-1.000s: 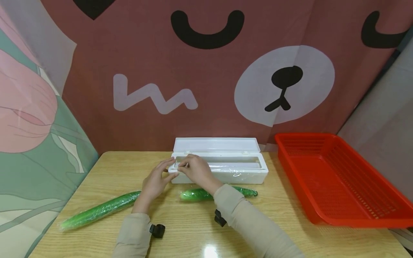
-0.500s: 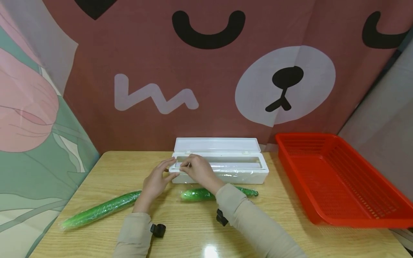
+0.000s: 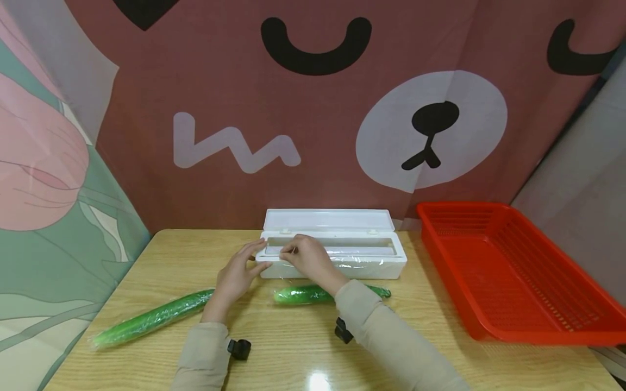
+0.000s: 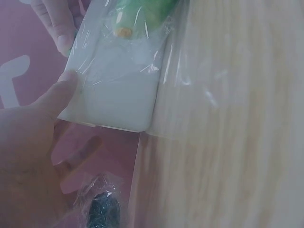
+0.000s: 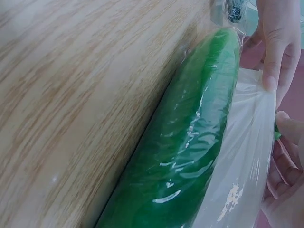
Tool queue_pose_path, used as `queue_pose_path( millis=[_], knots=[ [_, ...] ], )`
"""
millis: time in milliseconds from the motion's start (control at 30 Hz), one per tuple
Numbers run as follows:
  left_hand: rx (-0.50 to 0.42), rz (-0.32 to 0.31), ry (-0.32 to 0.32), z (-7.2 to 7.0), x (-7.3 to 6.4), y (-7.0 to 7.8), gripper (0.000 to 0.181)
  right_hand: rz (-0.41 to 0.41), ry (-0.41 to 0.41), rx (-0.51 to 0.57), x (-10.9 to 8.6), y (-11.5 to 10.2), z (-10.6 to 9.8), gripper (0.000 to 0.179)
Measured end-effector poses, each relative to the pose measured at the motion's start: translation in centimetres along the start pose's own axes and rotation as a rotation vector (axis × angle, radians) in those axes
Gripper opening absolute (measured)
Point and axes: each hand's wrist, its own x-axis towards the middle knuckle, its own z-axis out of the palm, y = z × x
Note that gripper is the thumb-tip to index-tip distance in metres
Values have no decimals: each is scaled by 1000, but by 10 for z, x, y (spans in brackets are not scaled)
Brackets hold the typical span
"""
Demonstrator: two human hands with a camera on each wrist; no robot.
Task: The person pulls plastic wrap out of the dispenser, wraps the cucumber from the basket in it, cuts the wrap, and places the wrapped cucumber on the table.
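A white cling film dispenser (image 3: 381,270) stands near the table's back edge with its lid raised and a film roll (image 3: 362,251) inside. My left hand (image 3: 236,276) grips its left end, thumb on the front and fingers over the top. Thumb and fingers of my right hand (image 3: 310,263) pinch a small green slide cutter (image 5: 277,135) at the dispenser's front edge, left of middle; most of it is hidden. Clear film (image 5: 237,142) hangs from that edge down towards a cucumber (image 3: 297,295) in front, which my right wrist partly covers in the head view.
Another cucumber (image 3: 156,319), wrapped in film, lies on the left of the wooden table (image 3: 279,358). A red plastic basket (image 3: 476,304) stands on the right. A printed curtain (image 3: 235,195) hangs directly behind the table.
My right hand has slid a little to the right along the dispenser's front edge with the slide cutter. The left hand has stayed on the left end.
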Motion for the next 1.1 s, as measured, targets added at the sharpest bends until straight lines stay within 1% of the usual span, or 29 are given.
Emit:
queue_pose_path(
  millis=[233,400,600,700,833,1100],
  knots=[
    [-5,9,3,1,0,0,57,22,-24,16,-2,3,-4,12],
    [-10,10,-5,2,0,2,57,29,-23,12,-5,5,-7,12],
    [-18,7,-12,4,1,6,57,9,-10,13,-9,10,-13,11],
    [-24,9,-8,4,1,6,56,28,4,12,-13,15,-19,11],
    [-25,12,-4,2,1,3,57,78,10,33,-20,25,-27,10],
    [-25,16,0,1,-1,-1,56,104,7,38,-30,36,-37,9]
  ],
)
